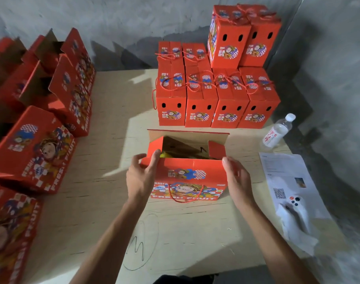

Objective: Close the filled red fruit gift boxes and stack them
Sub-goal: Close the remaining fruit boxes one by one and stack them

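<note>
An open red fruit gift box stands on the table straight in front of me, its flaps up and something yellow showing inside. My left hand grips the box's left top corner, thumb over the near flap's edge and fingers round the side. My right hand lies against the right end of the box with its fingers fairly straight. Behind it is a stack of closed red boxes with rope handles, and two more closed boxes on top at the back right.
Several open red boxes crowd the left side of the wooden table. To the right are a water bottle, a printed sheet and a white game controller. A grey wall rises behind.
</note>
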The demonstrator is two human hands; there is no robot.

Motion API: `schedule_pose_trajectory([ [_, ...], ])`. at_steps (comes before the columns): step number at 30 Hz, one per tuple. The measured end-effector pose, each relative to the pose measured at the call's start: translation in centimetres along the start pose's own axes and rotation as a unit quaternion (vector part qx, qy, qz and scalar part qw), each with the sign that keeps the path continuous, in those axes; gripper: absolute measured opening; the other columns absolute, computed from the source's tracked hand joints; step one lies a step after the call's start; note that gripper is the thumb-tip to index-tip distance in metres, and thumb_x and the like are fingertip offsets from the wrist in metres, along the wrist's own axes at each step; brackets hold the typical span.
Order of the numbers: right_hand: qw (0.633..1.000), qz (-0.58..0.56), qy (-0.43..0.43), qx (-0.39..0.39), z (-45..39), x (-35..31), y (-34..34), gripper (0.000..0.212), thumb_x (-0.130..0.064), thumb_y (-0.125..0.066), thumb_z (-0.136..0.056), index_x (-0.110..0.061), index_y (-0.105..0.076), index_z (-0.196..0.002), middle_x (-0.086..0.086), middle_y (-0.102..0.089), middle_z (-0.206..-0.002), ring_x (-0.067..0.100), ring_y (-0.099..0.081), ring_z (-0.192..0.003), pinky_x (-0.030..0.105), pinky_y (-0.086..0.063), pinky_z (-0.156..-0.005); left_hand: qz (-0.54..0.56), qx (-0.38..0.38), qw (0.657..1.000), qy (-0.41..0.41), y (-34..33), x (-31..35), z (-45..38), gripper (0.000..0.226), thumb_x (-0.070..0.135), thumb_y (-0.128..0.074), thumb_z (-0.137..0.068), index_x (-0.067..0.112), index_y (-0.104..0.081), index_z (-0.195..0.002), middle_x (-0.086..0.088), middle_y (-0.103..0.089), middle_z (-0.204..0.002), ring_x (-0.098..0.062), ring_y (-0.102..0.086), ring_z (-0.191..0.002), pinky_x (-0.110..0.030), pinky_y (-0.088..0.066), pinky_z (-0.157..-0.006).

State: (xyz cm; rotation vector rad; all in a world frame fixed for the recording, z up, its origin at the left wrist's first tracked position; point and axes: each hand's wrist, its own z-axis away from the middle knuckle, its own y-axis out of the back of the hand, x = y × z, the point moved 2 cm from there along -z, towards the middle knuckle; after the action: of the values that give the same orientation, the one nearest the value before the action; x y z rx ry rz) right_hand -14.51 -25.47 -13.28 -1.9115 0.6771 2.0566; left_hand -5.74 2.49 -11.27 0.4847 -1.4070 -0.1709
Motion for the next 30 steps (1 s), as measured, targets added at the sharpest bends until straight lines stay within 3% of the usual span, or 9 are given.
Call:
schedule_pose_trajectory([
  [2, 0.997, 0.006, 0.036, 0.062, 0.0, -0.6, -0.5, 0.041, -0.064, -0.067, -0.090, -0.033, -0.066, -0.117, -0.013, -0.072, -0.111, 0.001, -0.069, -0.100, 0.014, -0.055, -0.073, -0.001, 0.037, 0.998, -0.048, -0.4, 0.4, -0.4, 0.056, 0.075, -0.064, -0.083, 0.031, -0.054, -0.115, 0.011, -0.064, -0.097, -0.012, -0.063, -0.092, -0.036, -0.050, -0.079],
  [6, 0.959, 0.138, 0.225, 0.101, -0.9, -1.5, -1.5, 0.019, -0.030, -0.065, -0.101, -0.017, -0.067, -0.114, -0.005, -0.066, -0.118, 0.009, -0.063, -0.110, 0.015, -0.051, -0.087, -0.109, 0.068, 0.961, -0.246, -1.9, 1.0, -1.8, 0.022, 0.038, -0.066, -0.097, 0.016, -0.064, -0.092, 0.001, -0.060, -0.097, -0.021, -0.052, -0.090, -0.039, -0.044, -0.079],
  [8, 0.938, 0.222, 0.240, 0.115, -1.5, -1.5, -2.0, 0.022, -0.030, -0.063, -0.101, -0.010, -0.070, -0.105, 0.000, -0.066, -0.111, 0.012, -0.062, -0.103, 0.025, -0.056, -0.081, -0.176, 0.042, 0.936, -0.301, -3.0, 0.9, -2.4, 0.019, 0.032, -0.067, -0.097, 0.016, -0.067, -0.086, 0.000, -0.062, -0.093, -0.025, -0.053, -0.087, -0.041, -0.041, -0.079],
  [11, 0.903, 0.336, 0.224, 0.146, -2.0, -0.5, -2.3, 0.028, -0.032, -0.069, -0.097, -0.006, -0.075, -0.091, 0.003, -0.065, -0.100, 0.016, -0.059, -0.092, 0.034, -0.055, -0.068, -0.245, 0.020, 0.905, -0.346, -4.1, -0.4, -2.4, 0.021, 0.037, -0.063, -0.100, 0.019, -0.071, -0.095, 0.003, -0.063, -0.094, -0.022, -0.055, -0.088, -0.039, -0.041, -0.084],
  [16, 0.864, 0.392, 0.272, 0.158, -2.6, 0.2, -2.7, 0.029, -0.036, -0.070, -0.097, -0.011, -0.074, -0.083, 0.000, -0.063, -0.083, 0.016, -0.053, -0.082, 0.033, -0.046, -0.071, -0.289, 0.005, 0.885, -0.364, -4.9, -1.4, -2.4, 0.041, 0.058, -0.048, -0.102, 0.023, -0.068, -0.094, 0.005, -0.060, -0.094, -0.017, -0.051, -0.087, -0.034, -0.043, -0.082],
  [24, 0.871, 0.400, 0.245, 0.146, -3.5, 0.4, -3.1, 0.037, -0.036, -0.065, -0.099, -0.010, -0.064, -0.073, 0.001, -0.060, -0.080, 0.019, -0.053, -0.080, 0.041, -0.048, -0.071, -0.288, -0.004, 0.894, -0.344, -5.1, -1.2, -2.7, 0.038, 0.049, -0.053, -0.102, 0.019, -0.073, -0.089, 0.004, -0.062, -0.091, -0.018, -0.050, -0.085, -0.036, -0.046, -0.077],
  [27, 0.863, 0.424, 0.233, 0.148, -3.5, 0.3, -3.3, 0.035, -0.040, -0.067, -0.096, -0.012, -0.067, -0.077, 0.001, -0.061, -0.093, 0.021, -0.054, -0.088, 0.039, -0.046, -0.076, -0.301, -0.012, 0.896, -0.328, -5.2, -1.1, -2.8, 0.033, 0.049, -0.057, -0.100, 0.020, -0.074, -0.095, 0.002, -0.063, -0.108, -0.021, -0.054, -0.102, -0.039, -0.041, -0.096],
  [30, 0.890, 0.394, 0.172, 0.154, -3.3, 0.2, -3.1, 0.040, -0.050, -0.071, -0.091, -0.013, -0.060, -0.101, 0.006, -0.060, -0.113, 0.021, -0.056, -0.102, 0.034, -0.049, -0.080, -0.299, -0.022, 0.898, -0.323, -5.0, -0.7, -3.0, 0.033, 0.051, -0.058, -0.097, 0.025, -0.061, -0.118, 0.000, -0.053, -0.137, -0.026, -0.045, -0.130, -0.049, -0.029, -0.117],
])
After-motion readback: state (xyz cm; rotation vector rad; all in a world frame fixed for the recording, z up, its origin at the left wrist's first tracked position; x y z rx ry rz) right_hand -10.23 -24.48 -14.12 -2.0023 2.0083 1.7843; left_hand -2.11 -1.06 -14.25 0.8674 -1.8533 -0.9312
